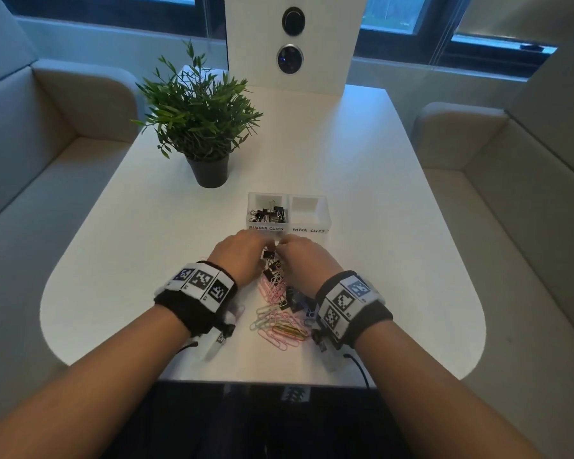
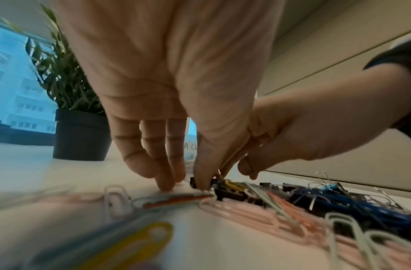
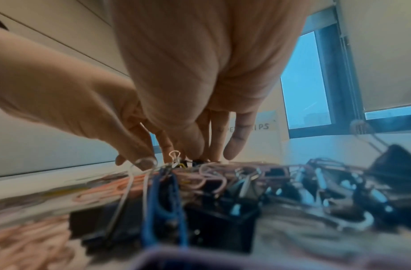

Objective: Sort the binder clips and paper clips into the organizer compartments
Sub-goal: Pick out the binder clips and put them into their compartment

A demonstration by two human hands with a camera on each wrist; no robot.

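White table (image 1: 362, 200), yours, carries a clear two-compartment organizer (image 1: 325, 223): the "BINDER CLIPS" side holds black binder clips (image 1: 268, 213), the "PAPER CLIPS" side nothing visible. Before it lies the mixed pile, pastel paper clips (image 1: 279, 323) mostly nearest you. Your left hand (image 1: 237, 256) pinches a black binder clip (image 2: 200, 182) at the pile's far edge; your right hand (image 1: 304, 260) curls fingertips alongside, likely untangling it, grip unclear.

bare forearms; black wristbands (image 1: 196, 304) with white strips of square black-and-white markers; thin black cables (image 1: 357, 364).
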